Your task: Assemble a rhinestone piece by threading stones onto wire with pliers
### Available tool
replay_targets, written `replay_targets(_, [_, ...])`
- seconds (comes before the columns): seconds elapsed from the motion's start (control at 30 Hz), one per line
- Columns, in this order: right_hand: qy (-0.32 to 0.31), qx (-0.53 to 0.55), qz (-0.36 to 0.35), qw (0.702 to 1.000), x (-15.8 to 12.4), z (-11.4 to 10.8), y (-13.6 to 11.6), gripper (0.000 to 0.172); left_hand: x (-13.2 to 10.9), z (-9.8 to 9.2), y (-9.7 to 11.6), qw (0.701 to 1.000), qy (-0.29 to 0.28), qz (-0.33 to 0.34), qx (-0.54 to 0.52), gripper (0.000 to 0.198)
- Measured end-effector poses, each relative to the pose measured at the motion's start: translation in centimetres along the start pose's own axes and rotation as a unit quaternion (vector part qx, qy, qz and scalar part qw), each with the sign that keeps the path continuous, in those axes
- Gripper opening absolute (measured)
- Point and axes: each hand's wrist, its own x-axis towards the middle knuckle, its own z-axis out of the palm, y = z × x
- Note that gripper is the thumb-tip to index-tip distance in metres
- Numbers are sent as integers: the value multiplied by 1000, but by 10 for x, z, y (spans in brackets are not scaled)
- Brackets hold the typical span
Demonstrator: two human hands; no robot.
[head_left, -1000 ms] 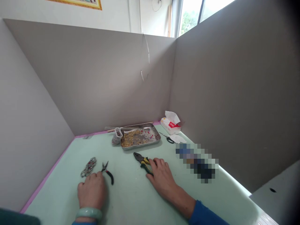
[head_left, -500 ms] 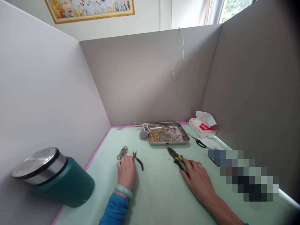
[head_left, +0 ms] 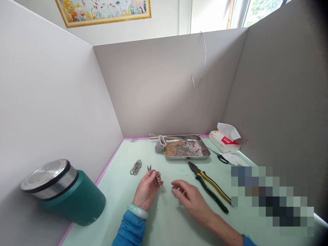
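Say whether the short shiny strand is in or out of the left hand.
In: the left hand grips the strand, one end showing outside.

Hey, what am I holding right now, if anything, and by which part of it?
Your left grip holds a thin beaded strand by its upper part, leaving the lower end free. Your right grip appears empty.

L hand [head_left: 147, 191] had turned up from palm-down nr the sm. pliers [head_left: 149, 169] & held a short beaded chain [head_left: 160, 184] in its fingers. R hand [head_left: 191, 198] had left the lg. pliers [head_left: 211, 193] & shifted twd the L hand.
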Motion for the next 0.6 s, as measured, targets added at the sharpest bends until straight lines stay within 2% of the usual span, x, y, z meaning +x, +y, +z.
replay_targets(0.07, [-42,126,47,990,10,20,-3,24,0,6,-9,1000,-7,8,4,17])
replay_targets(0.17, [-23,212,77,974,18,38,8,21,1,9,-19,999,-12,21,32,18])
replay_targets(0.33, [-23,262,112,958,18,40,26,23,1,8,-22,997,-14,-7,70,23])
replay_targets(0.6, [-49,265,106,957,13,37,27,32,1,6,-24,996,-11,-35,77,22])
